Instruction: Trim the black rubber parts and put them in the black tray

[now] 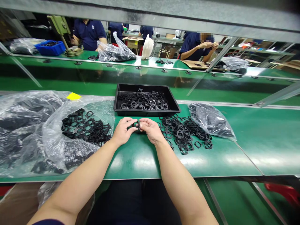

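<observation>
We are noting both hands meeting over the green table, just in front of the black tray. Our left hand is pinching a small black ring-shaped part between thumb and fingers, nearly closed; our right hand is gripping its other side the same way. We are seeing similar pieces lying in the tray, a loose pile spreading beside the right hand, and a filled clear bag resting beyond it. To the left, a large plastic bag is lying open, showing more black pieces.
</observation>
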A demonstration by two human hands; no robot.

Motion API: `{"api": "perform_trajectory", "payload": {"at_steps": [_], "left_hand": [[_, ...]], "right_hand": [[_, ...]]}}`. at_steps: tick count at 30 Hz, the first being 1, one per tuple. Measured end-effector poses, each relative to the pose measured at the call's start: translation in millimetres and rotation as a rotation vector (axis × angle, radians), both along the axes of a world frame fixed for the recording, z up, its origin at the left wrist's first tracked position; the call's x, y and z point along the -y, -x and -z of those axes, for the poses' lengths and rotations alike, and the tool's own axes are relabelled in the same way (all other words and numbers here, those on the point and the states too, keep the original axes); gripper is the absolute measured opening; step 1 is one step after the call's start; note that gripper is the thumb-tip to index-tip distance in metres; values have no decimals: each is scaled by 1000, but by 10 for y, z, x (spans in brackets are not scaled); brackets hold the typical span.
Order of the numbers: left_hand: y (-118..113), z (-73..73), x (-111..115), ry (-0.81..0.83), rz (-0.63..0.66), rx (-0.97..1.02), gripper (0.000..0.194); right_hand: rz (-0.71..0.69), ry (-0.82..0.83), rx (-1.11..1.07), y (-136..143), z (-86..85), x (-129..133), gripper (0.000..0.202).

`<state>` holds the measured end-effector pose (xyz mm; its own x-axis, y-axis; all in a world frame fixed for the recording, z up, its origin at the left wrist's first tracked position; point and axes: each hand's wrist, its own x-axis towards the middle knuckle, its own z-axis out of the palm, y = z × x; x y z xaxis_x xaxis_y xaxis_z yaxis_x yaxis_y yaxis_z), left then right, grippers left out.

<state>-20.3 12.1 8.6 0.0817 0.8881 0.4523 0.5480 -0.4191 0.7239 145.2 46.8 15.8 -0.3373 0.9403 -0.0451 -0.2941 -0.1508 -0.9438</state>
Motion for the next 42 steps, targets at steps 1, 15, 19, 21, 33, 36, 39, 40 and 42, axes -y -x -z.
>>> {"api": "perform_trajectory", "payload": {"at_steps": [1, 15, 19, 21, 33, 36, 39, 40, 42], "left_hand": [[0, 0, -2, 20, 5, 24, 35], [24, 24, -22, -7, 3, -34, 35], [10, 15, -23, -11, 0, -15, 36], [9, 9, -18, -6, 4, -2, 35], [-47, 29, -51, 433, 7, 742, 47], [-40, 3, -61, 589, 46, 927, 38], [-29, -17, -52, 626, 67, 995, 36], [-26, -19, -48, 634, 67, 1005, 36], [-23, -17, -43, 649, 67, 1016, 35]], "right_hand": [[2, 2, -5, -2, 2, -3, 41], [-15, -16, -1, 2, 20, -1, 45], [11, -7, -37, 0, 20, -12, 44], [8, -2, -32, -4, 14, -10, 43], [12, -24, 53, 9, -23, 8, 39], [-4, -46, 48, 11, -16, 7, 37], [-16, -68, 51, 13, -2, 7, 35], [-19, -71, 55, 13, 3, 8, 35], [-25, -72, 60, 15, 9, 9, 35]]}}
